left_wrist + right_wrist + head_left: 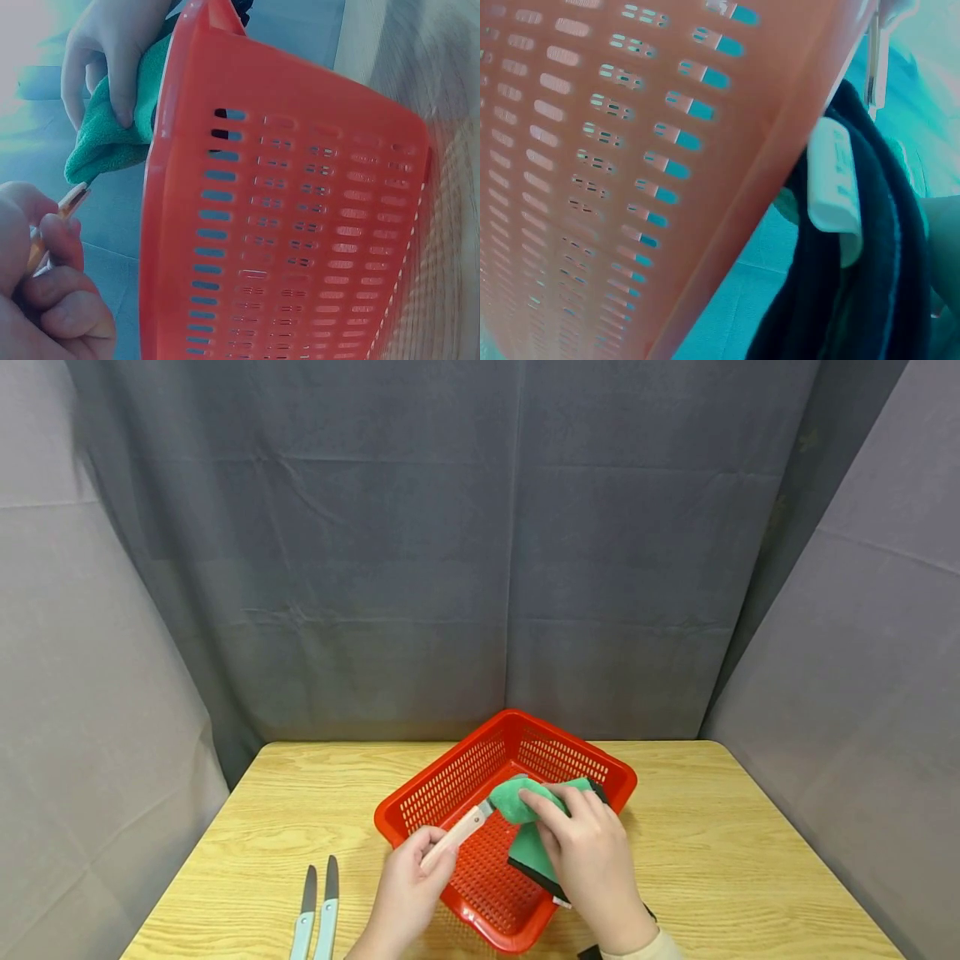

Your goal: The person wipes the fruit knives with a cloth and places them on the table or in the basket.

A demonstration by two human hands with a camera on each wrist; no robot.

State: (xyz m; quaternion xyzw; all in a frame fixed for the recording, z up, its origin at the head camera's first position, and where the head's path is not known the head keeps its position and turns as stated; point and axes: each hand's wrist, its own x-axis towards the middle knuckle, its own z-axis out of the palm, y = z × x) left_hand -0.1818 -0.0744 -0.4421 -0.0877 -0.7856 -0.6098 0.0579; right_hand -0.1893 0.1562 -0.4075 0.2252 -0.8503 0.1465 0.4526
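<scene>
Grey curtains (390, 568) are hanging behind a red basket (450, 777) that's sitting on a wood table (720, 860). So the left hand (412, 878) is gripping a knife (471, 825), fingers curling round its pale handle, just above the basket. Right hand (592, 847) is pinching a green cloth (513, 802) over the basket too, and it's covering most of the blade. Two blue knives (327, 917) are lying left of the basket.

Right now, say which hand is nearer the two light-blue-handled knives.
Left. The left hand is right of those knives; the right hand is farther right, holding the black-edged green cloth.
</scene>
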